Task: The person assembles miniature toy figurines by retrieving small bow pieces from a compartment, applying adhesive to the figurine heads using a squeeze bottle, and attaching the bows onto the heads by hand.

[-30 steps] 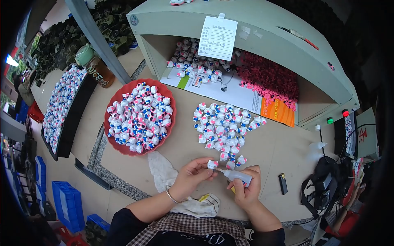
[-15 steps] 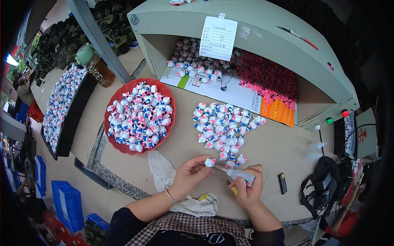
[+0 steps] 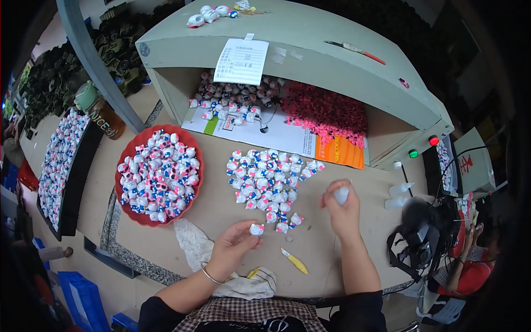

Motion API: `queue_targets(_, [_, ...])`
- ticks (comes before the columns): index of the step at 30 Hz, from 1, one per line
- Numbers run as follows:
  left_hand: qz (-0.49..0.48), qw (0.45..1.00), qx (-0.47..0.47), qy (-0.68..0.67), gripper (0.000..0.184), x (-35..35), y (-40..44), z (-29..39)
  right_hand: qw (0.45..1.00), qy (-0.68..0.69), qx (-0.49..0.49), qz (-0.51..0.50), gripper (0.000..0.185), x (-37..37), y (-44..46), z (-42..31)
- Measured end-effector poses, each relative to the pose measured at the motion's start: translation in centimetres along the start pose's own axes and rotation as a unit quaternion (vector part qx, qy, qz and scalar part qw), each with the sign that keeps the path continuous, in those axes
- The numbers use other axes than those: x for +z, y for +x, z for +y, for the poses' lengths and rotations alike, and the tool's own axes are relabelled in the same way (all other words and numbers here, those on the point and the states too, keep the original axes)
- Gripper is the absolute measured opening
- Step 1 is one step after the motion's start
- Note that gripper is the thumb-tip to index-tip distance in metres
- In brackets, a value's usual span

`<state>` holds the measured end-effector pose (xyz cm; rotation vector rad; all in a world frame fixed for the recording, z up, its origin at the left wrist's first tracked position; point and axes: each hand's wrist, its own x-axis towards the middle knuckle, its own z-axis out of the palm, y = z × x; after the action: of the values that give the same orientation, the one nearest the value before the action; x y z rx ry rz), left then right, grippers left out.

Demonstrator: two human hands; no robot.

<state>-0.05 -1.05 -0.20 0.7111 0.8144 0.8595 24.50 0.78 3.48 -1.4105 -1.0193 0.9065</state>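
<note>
Between the thumb and fingers of my left hand (image 3: 237, 243) is a small white cat-like figurine head (image 3: 256, 229) with pink marks. My right hand (image 3: 342, 207), raised over the table to the right, is wrapped round a whitish squeeze bottle (image 3: 341, 195), somewhat blurred. A loose group of white, pink and blue figurines (image 3: 265, 185) lies on the table beyond my hands. The yellow-handled knife (image 3: 295, 261) rests on the table between my forearms. A white cloth (image 3: 193, 243) lies partly beneath my left forearm.
A red scalloped bowl (image 3: 200, 191) of figurines stands at left, beside a black tray (image 3: 77, 188). Behind is a grey cabinet (image 3: 287, 39) with white and pink parts inside. Two small bottles (image 3: 397, 196) and a black strapped device (image 3: 417, 246) are at right. Another person (image 3: 470, 274) sits beyond.
The view has shifted to the right. My right hand has moved up and away from my left hand with the bottle, uncovering the yellow-handled knife. The figurine head stays in my left hand.
</note>
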Motion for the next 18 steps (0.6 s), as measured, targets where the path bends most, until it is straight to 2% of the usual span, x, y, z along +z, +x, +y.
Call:
queue_targets(2, [0.005,1.0,0.006,-0.008,0.034,-0.2,0.1,-0.2,0.984,-0.169,-0.026,0.054,0.006,-0.6,4.1,0.4])
queue_targets(4, [0.007,1.0,0.008,-0.011,0.034,-0.2,0.3,-0.3,0.906,-0.345,-0.219,0.108,0.009,-1.1,8.1,2.1])
queue_targets(7, [0.009,1.0,0.008,-0.009,0.033,-0.4,0.4,-0.3,0.853,-0.474,-0.207,0.073,0.015,-0.7,11.3,2.8])
queue_targets(10, [0.009,1.0,0.004,-0.012,0.033,-0.3,0.5,-0.2,0.816,-0.565,-0.121,0.013,0.017,-0.7,12.7,3.1])
queue_targets(16, [0.0,1.0,-0.005,-0.011,0.034,-0.3,0.5,0.2,0.818,-0.56,-0.12,-0.06,0.014,-2.8,9.7,1.6])
queue_targets(18, [-0.003,1.0,-0.005,-0.013,0.034,-0.3,0.4,0.1,0.801,-0.572,-0.178,-0.01,0.012,-3.9,9.2,3.1])
